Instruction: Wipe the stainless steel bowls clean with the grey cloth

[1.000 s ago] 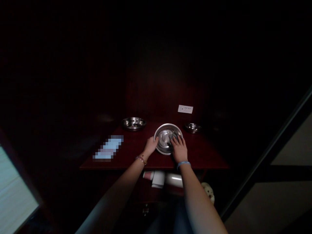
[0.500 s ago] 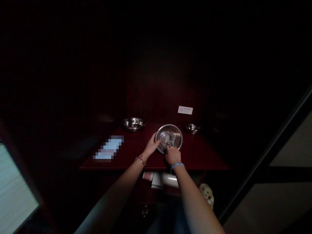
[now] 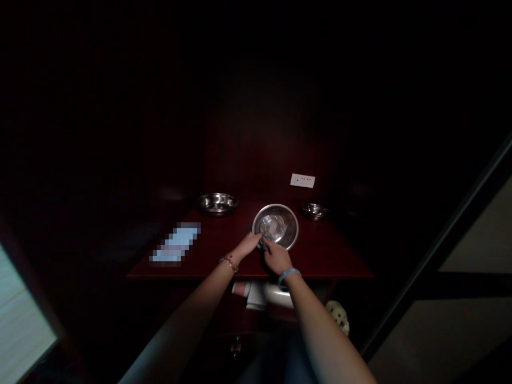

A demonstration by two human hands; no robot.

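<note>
A large metal bowl (image 3: 287,226) is tilted toward me over the dark red desk (image 3: 224,242). My left hand (image 3: 248,244) grips its near left rim, thumb on the inside. Close beside it, my right hand (image 3: 278,257) is closed on a small dark item (image 3: 263,244) at the near left edge of the bowl. That item is too dim and small to name; it may be a cloth. A pale round patch shows on the bowl's bottom.
A shallow metal bowl (image 3: 218,204) stands at the back left, a smaller one (image 3: 314,211) at the back right. A blurred-out pale object (image 3: 176,244) lies on the left. Behind is a white wall socket (image 3: 303,181). Below the desktop are a pink cup (image 3: 240,289) and white items.
My right hand has moved left along the inside of the bowl to its near left rim, beside my left hand. My left hand has shifted slightly down the rim.
</note>
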